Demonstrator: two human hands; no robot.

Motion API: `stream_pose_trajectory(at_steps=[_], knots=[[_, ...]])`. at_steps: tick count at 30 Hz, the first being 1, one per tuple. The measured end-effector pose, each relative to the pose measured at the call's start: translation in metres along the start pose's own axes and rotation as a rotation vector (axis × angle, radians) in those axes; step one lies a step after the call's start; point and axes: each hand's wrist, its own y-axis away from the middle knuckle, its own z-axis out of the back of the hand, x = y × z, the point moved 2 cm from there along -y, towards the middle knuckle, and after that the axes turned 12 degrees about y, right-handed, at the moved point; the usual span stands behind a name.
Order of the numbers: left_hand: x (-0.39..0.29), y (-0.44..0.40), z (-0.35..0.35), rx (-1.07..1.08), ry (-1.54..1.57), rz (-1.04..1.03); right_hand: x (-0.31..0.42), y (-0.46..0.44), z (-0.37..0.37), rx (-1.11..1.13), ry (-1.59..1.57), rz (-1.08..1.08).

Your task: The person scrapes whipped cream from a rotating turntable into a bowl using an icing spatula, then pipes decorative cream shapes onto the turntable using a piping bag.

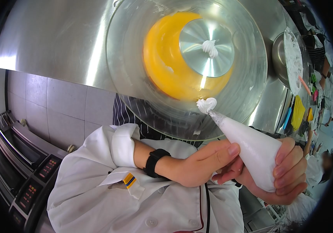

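Observation:
My right hand (285,174) is wrapped round the wide end of a white piping bag (250,151). Bent fingers and the thumb of my left hand (213,161) rest against the bag's side, lower down. White cream (206,105) bulges in a curl from the tip, hiding the nozzle's end. The tip hangs over a round clear turntable (129,66), which shows a yellow ring-shaped part (160,58) and a shiny silver disc (195,37). A small piped swirl of cream (210,49) sits near the disc's middle.
The turntable overhangs the front edge of a steel worktable (65,39). To the right are a metal bowl (279,60), a cream-smeared white piece (292,58) and a yellow cloth (298,112). Oven-like equipment (30,186) stands lower left. Other people work at far right.

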Motion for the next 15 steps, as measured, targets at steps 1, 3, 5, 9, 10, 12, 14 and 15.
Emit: stream_pose_trajectory(at_steps=[1,3,5,9,10,12,14,15], knots=[[0.000,0.001,0.000,0.010,-0.002,-0.006,0.000,0.000,-0.001,-0.005,-0.005,0.001],[0.001,0.003,0.002,0.029,0.000,-0.006,0.000,0.001,-0.002,0.005,-0.022,-0.006],[0.004,0.004,0.000,0.047,0.002,-0.006,0.000,0.001,-0.002,0.016,-0.037,-0.014],[0.006,0.008,-0.009,-0.028,-0.028,-0.068,0.005,0.002,-0.001,-0.029,-0.169,-0.109],[0.007,0.008,-0.011,0.006,-0.016,-0.047,0.008,0.002,0.002,-0.036,-0.196,-0.149],[0.007,0.009,-0.007,0.089,-0.018,-0.021,0.017,0.003,0.018,-0.017,-0.281,-0.234],[0.008,0.007,-0.008,0.176,-0.025,0.004,0.017,0.006,0.026,0.007,-0.368,-0.315],[0.009,0.006,-0.010,0.160,-0.059,0.000,0.015,0.005,0.021,-0.027,-0.347,-0.227]])
